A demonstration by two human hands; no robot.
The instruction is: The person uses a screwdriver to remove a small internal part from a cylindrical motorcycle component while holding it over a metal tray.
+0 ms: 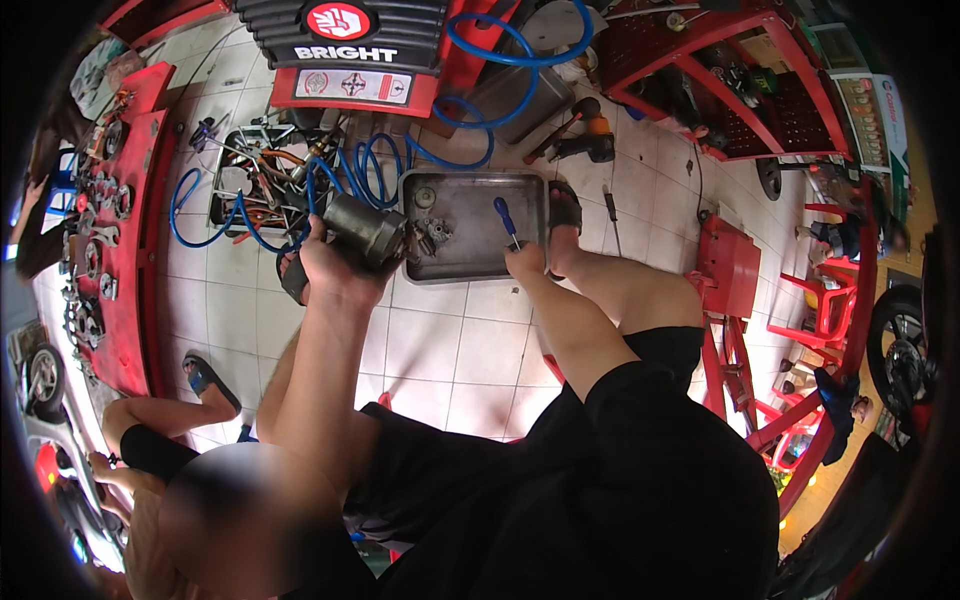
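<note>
My left hand (340, 268) is closed around a dark, greasy metal cylinder (358, 226), palm beneath it, raised over the left edge of a metal tray (470, 265). Its right end comes close to small metal parts (432, 236) in the tray. A round metal piece (425, 197) lies in the tray's upper left. At the tray's lower right, my right hand (525, 262) grips a blue-handled screwdriver (504, 212) by its shaft, the handle pointing away from me. The screwdriver's tip is hidden in the hand.
A toolbox (222, 205) full of wrenches and pliers stands at the left, with a coiled blue air hose (375, 165) beside it. An orange-and-black power tool (590, 135) and a screwdriver (611, 215) lie right of the tray. Another person (150, 475) sits at lower left.
</note>
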